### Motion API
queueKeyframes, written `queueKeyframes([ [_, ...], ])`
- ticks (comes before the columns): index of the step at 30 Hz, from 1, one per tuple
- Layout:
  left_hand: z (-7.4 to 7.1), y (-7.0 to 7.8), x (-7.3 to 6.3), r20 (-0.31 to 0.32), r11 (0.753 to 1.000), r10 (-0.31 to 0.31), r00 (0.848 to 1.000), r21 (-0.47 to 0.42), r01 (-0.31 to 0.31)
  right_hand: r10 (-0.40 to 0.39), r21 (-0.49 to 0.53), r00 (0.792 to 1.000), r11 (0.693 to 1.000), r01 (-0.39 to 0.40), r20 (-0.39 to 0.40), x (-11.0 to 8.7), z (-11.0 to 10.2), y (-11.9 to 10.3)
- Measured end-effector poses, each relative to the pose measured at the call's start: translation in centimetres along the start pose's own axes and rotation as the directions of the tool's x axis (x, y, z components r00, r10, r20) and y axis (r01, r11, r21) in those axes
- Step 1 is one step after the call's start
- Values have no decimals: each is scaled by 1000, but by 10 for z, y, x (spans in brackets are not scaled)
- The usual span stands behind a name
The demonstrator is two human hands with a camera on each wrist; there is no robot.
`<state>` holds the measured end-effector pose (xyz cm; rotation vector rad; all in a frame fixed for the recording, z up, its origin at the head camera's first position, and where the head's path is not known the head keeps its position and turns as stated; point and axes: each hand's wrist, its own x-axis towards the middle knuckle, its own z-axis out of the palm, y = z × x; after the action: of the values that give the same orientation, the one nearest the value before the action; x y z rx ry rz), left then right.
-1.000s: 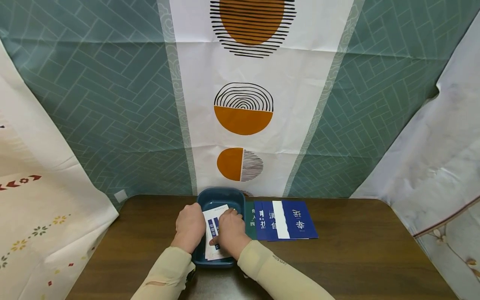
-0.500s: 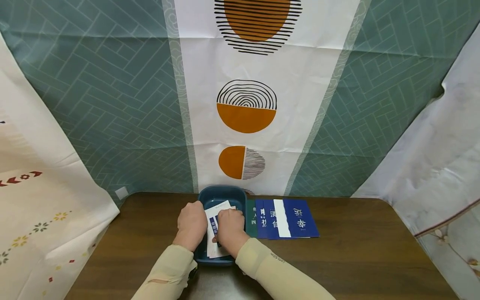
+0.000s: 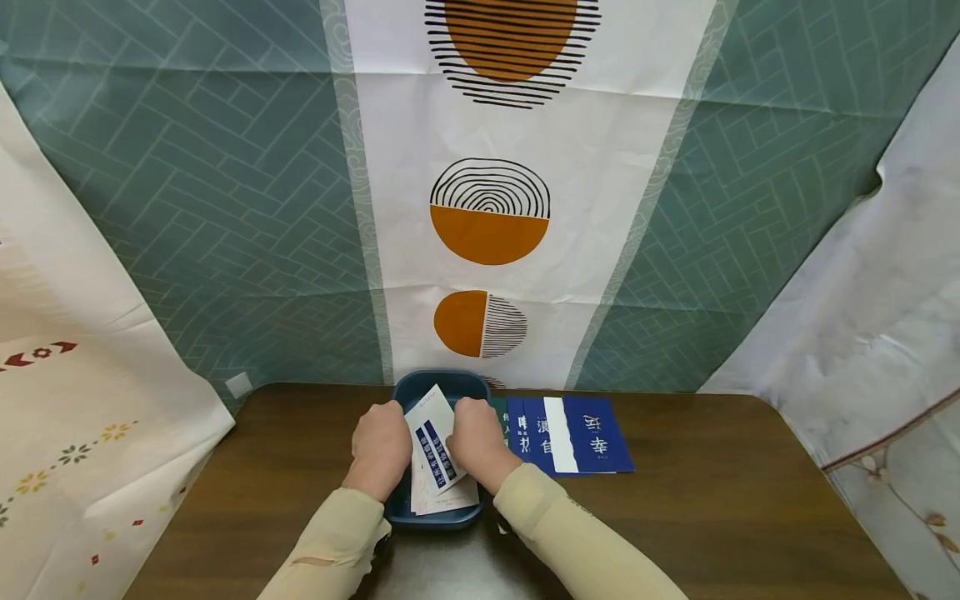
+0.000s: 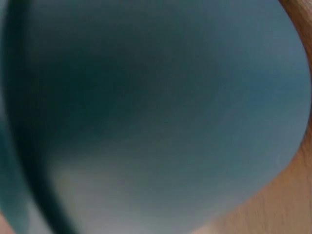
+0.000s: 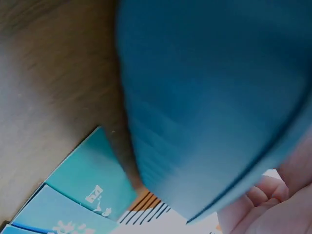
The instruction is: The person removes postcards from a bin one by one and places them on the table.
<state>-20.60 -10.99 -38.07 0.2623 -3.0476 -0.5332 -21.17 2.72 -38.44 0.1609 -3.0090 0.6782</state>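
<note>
In the head view, a white card point(image 3: 429, 437) with dark blue labels is held slanted over pale papers point(image 3: 450, 500) in a blue tray point(image 3: 435, 524); its upper end is pointed toward eleven o'clock. The card's edge is pinched in the closed grip of the right hand point(image 3: 480, 442), at three o'clock. The left hand point(image 3: 381, 443) is curled at nine o'clock; what its grip holds cannot be told. The left wrist view is filled by the blurred tray wall. In the right wrist view, the right hand is seen at five o'clock, a green card point(image 5: 90, 180) at seven.
</note>
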Motion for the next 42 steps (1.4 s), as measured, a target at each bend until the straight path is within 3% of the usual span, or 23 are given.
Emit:
queueKeyframes([
  [4,0,1,-1,0,1000,-2,1000,13,2,15,119,1000,993,-15,-5,1,-10,6],
  [11,0,1,-4,16,999,4,1000,38,-5,39,299,997,954,-17,-67,-1,-26,23],
  [18,0,-1,-4,0,1000,4,1000,22,-4,73,393,992,919,-28,-100,-1,-52,47],
  [34,-1,-2,-5,-10,1000,22,1000,18,-22,223,375,962,915,-152,-155,-8,-106,121],
  [42,-2,1,-5,-3,1000,17,1000,12,-17,283,308,944,925,-221,-171,-13,-121,167],
])
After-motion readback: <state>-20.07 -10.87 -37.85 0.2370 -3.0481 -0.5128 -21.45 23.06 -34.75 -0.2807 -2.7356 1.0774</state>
